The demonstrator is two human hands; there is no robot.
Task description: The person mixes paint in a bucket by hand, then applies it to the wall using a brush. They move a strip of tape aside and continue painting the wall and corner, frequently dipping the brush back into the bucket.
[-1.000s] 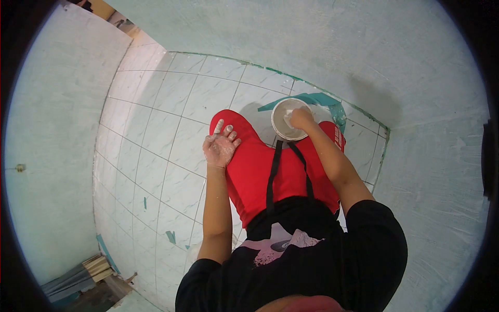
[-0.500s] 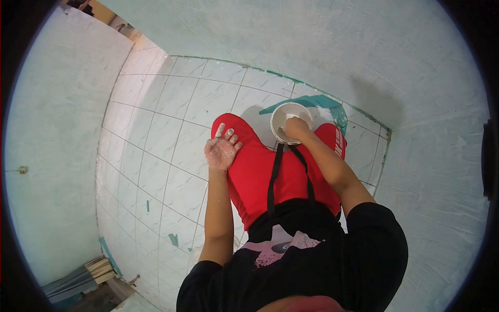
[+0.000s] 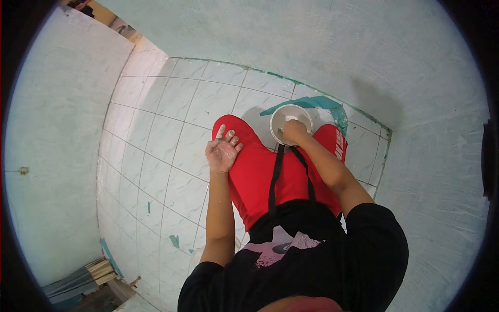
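A white bucket [image 3: 275, 115] stands on the floor between my knees, with whitish material on its inside. My right hand [image 3: 294, 131] reaches down into it, its fingers curled and partly hidden. Whatever those fingers grip, if anything, cannot be made out. Palm up against my left thigh in red trousers [image 3: 249, 171] lies my left hand [image 3: 222, 153]. Its fingers are apart and slightly bent, holding nothing, and white paste coats the palm and fingertips.
Teal tape or sheeting [image 3: 306, 102] lies on the tiled floor [image 3: 195, 104] behind the bucket. Pale walls [image 3: 312, 41] rise close ahead and on the right. Small teal scraps [image 3: 174, 241] lie on the left, and stacked boards [image 3: 99, 271] stand at the lower left.
My right hand has shifted slightly left inside the bucket and turned a little. My left hand rests in the same pose.
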